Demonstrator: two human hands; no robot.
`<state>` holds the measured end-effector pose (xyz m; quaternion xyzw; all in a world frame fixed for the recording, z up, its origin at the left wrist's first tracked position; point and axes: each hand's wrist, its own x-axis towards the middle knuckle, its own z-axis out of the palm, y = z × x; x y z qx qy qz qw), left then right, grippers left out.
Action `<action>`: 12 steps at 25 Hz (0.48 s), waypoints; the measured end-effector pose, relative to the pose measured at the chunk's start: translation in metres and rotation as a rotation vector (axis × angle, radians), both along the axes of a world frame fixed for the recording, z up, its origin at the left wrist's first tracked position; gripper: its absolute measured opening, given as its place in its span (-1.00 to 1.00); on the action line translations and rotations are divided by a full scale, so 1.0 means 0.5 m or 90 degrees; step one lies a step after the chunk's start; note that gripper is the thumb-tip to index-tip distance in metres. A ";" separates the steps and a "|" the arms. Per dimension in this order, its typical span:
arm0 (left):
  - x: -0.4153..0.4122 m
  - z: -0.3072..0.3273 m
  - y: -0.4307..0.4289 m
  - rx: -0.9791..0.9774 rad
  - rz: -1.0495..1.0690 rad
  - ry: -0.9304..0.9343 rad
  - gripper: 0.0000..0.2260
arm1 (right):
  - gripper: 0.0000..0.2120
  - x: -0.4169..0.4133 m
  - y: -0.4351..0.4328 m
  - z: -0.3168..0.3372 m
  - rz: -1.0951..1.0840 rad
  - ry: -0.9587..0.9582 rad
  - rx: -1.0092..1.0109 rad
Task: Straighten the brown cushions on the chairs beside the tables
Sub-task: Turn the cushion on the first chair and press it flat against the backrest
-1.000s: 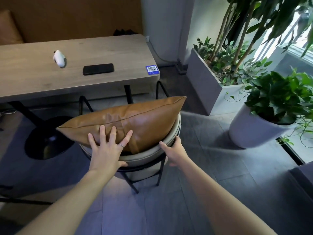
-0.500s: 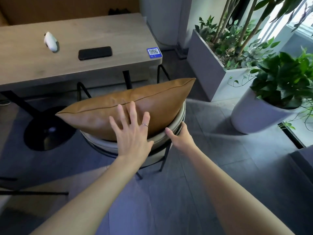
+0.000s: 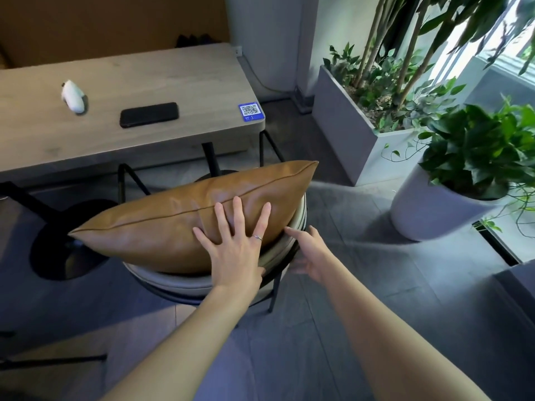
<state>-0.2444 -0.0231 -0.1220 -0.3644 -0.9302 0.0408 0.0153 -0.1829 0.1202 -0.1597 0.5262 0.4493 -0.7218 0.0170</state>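
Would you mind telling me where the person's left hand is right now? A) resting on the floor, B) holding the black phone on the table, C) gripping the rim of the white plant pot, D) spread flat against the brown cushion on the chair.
D: the left hand lies open, fingers spread, on the side of the brown cushion, which stands on the chair.

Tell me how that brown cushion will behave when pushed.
The brown cushion probably yields softly: it dimples under the left hand. Its smooth, shiny cover may slide. Standing on edge on the chair, it could tip.
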 end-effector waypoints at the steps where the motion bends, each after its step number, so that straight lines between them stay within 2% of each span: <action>1: -0.003 0.001 -0.001 0.002 -0.003 0.002 0.22 | -0.14 -0.010 -0.003 -0.001 -0.007 0.001 0.015; 7: -0.015 0.000 -0.015 0.000 0.004 0.000 0.23 | -0.31 -0.011 0.003 -0.023 0.074 0.011 0.054; 12: -0.022 0.002 -0.030 -0.004 0.021 0.004 0.29 | -0.12 -0.005 0.031 -0.020 0.172 0.013 0.036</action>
